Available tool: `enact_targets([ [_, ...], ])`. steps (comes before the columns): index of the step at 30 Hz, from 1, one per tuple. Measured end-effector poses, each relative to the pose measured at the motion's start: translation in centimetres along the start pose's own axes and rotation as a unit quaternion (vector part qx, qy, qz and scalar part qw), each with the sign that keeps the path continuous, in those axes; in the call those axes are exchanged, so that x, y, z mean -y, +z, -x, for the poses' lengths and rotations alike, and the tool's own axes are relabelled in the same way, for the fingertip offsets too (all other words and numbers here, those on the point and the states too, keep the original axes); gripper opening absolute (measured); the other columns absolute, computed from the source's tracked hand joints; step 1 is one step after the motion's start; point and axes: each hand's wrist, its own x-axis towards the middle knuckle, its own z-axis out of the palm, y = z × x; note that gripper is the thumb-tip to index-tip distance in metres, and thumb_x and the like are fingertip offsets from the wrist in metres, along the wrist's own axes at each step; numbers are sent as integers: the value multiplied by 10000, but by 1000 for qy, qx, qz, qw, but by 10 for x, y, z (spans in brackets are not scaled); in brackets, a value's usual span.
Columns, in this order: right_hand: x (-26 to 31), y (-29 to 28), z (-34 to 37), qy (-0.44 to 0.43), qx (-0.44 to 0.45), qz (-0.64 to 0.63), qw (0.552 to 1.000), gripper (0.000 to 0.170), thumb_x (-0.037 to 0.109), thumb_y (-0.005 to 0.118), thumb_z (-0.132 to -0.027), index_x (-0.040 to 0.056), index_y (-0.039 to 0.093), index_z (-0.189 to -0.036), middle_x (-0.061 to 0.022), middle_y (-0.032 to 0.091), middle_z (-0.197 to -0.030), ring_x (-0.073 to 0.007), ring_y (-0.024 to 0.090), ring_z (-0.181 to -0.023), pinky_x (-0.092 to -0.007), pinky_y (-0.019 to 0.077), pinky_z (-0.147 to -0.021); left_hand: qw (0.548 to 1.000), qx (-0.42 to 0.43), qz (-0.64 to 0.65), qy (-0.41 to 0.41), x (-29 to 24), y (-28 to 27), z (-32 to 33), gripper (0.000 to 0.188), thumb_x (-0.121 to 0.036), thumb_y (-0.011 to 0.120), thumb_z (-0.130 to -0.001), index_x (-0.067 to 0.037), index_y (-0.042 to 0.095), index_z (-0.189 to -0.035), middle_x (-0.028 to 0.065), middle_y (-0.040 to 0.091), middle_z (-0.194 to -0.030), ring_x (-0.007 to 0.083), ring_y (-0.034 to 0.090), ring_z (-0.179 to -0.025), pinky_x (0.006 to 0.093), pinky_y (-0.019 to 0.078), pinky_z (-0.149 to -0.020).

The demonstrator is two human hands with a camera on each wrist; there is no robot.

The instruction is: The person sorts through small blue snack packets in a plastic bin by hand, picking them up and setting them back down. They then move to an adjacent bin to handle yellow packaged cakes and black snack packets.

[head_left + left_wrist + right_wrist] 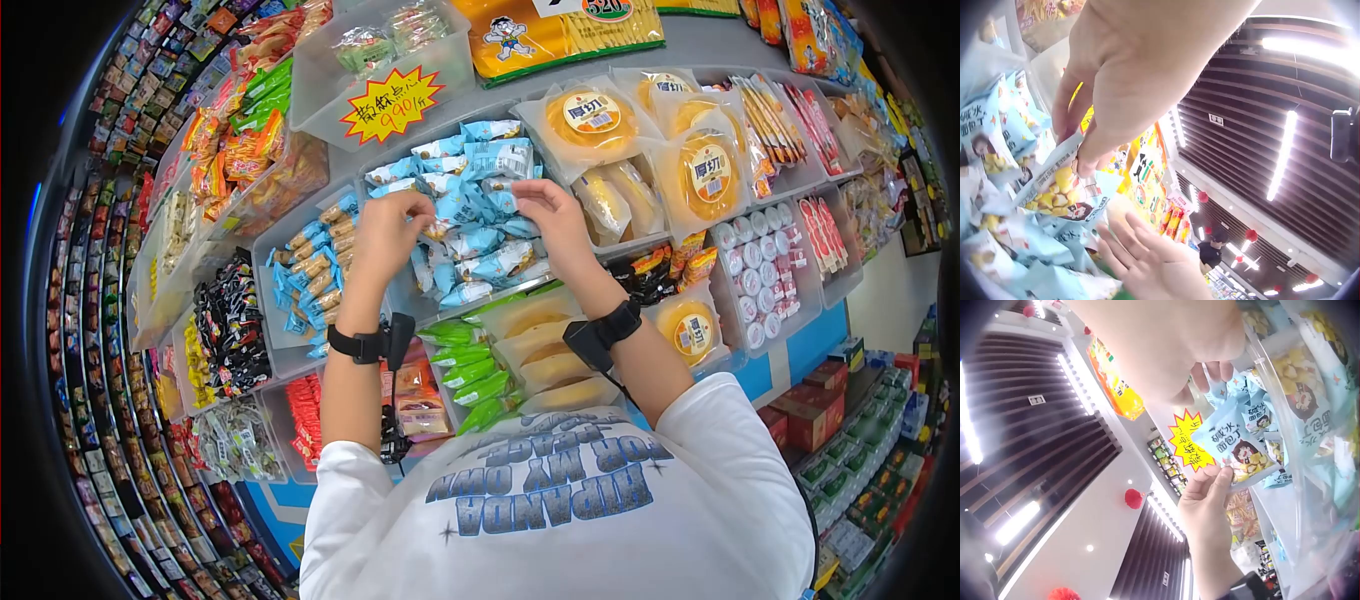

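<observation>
My left hand [393,230] pinches one light-blue bread-cube snack packet [1240,449] by its edge, thumb on the printed face. In the left wrist view the same packet [1060,190] hangs tilted over the heap, its picture of yellow cubes showing. My right hand [556,222] hovers at the right side of the pile, fingers loosely extended and nothing gripped. Many matching blue packets [495,160] lie jumbled in a clear plastic bin [405,300] beneath both hands.
Around this bin stand others: blue-and-brown snacks [325,255] at left, round yellow cakes [590,115] at right, green packets [470,375] nearer my body. A yellow star-shaped price sign [390,105] is on the bin behind. Low dividers separate the compartments.
</observation>
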Motion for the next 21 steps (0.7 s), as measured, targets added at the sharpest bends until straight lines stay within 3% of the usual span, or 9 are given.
enact_targets([
  [1,0,-1,0,1,-1,-1,1000,219,42,603,-895,11,643,-1109,-35,653,-1072,-101,573,-1011,-263,459,-904,1000,1,0,0,5,0,-4,86,8,718,-739,-9,677,-812,93,691,-751,207,679,-737,333,527,-783],
  [3,0,-2,0,27,8,-12,1000,207,40,600,-890,-18,639,-1085,-64,663,-1083,-123,600,-993,-278,461,-904,983,52,-115,136,17,5,-13,54,-11,694,-734,-37,674,-777,89,687,-749,257,662,-739,384,494,-900],
  [6,0,-3,-1,45,36,-9,998,208,46,599,-888,2,644,-1085,-46,662,-1071,-104,587,-955,-254,446,-859,964,30,-166,205,27,31,-20,33,-40,675,-739,-71,665,-746,79,680,-737,288,638,-753,411,457,-964],
  [9,1,-3,-1,42,33,-23,998,201,54,599,-888,11,649,-1079,-34,664,-1058,-88,574,-939,-242,438,-834,953,31,-195,232,35,43,-33,24,-71,669,-754,-91,661,-743,72,678,-758,272,643,-813,419,472,-913],
  [12,0,-4,-2,42,36,-20,998,196,58,596,-891,12,649,-1074,-28,663,-1048,-83,569,-938,-244,438,-835,963,78,-198,167,30,41,-35,98,-106,709,-737,-94,662,-822,70,680,-797,273,642,-852,435,472,-859],
  [15,0,-3,-2,48,29,-31,998,192,62,591,-894,17,652,-1070,-23,661,-1042,-79,565,-934,-243,437,-835,966,69,-228,101,16,38,-23,221,-141,747,-721,-100,667,-924,78,681,-820,269,642,-896,421,451,-844],
  [21,-2,-6,-3,52,48,-29,997,179,95,583,-916,44,652,-1073,-15,646,-1050,-80,572,-972,-252,450,-864,922,131,-334,145,11,48,-30,381,-189,813,-667,-105,678,-1013,96,696,-849,276,650,-862,378,410,-876],
])
